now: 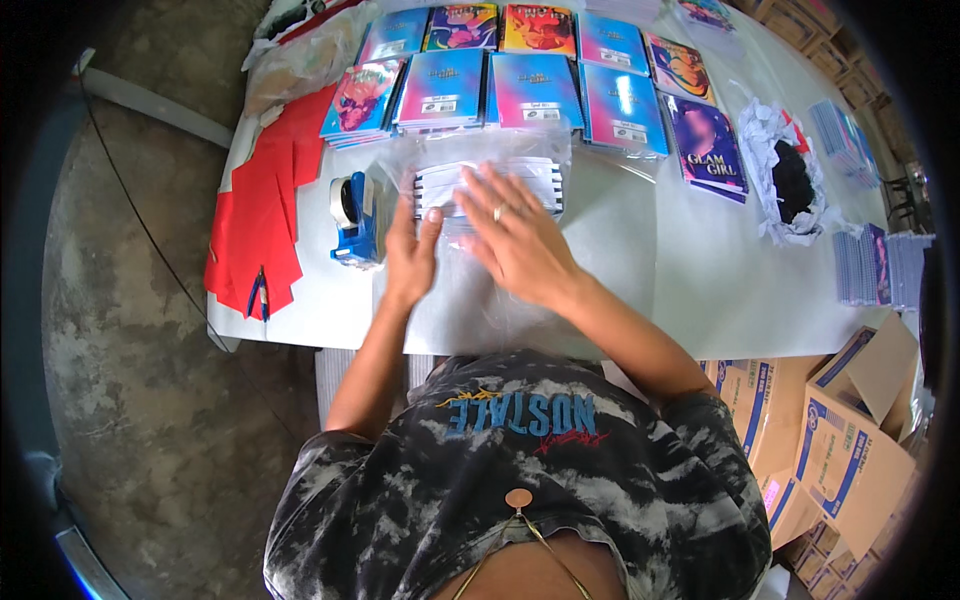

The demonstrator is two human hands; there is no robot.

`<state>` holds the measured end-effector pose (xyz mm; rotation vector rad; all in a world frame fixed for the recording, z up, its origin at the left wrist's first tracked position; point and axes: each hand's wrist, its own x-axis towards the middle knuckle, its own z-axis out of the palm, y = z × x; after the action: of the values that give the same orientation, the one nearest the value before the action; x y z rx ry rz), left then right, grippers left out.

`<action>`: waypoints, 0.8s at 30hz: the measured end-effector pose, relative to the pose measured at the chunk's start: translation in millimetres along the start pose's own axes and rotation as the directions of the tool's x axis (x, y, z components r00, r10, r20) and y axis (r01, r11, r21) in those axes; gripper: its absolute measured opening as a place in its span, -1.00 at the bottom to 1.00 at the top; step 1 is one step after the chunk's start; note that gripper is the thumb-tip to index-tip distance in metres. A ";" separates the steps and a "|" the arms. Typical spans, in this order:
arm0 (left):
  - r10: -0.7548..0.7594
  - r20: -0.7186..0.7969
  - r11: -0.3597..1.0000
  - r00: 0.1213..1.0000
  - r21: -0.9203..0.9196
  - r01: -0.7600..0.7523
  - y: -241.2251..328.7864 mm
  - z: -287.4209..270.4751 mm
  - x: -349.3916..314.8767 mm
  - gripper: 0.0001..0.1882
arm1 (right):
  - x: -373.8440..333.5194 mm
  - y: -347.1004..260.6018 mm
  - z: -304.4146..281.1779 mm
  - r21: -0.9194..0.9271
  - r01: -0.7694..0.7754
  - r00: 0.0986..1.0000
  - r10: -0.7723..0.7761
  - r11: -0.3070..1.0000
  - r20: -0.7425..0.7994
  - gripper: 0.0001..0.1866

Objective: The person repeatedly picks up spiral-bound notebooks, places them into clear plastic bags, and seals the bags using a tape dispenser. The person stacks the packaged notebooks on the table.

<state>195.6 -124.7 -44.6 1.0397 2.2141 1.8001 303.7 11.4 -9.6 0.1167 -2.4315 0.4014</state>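
A stack of spiral-bound notebooks lies in front of me, white page edges showing, dark coil loops at both its left and right ends. A clear plastic bag surrounds it. My left hand rests along the stack's left side, fingers stretched and thumb apart. Flat over the top lies my right hand, its fingers spread and a ring on one of them. Just left of my left hand stands a blue tape dispenser with a roll of tape.
Rows of colourful notebooks fill the table's far side. Red sheets lie at the left with small dark-handled pliers on them. Crumpled white plastic around something black and stacked notebooks are at the right. Cardboard boxes stand below.
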 end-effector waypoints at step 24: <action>0.269 0.033 0.884 0.963 0.389 -0.260 59.2 17.4 51.0 -0.46 | -15.8 12.4 13.4 0.023 -0.181 0.973 0.182 0.983 -0.145 -0.65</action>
<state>191.0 -77.9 20.1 1.4670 2.6247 1.4865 305.6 18.6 -32.6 -0.1286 -2.3023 0.4858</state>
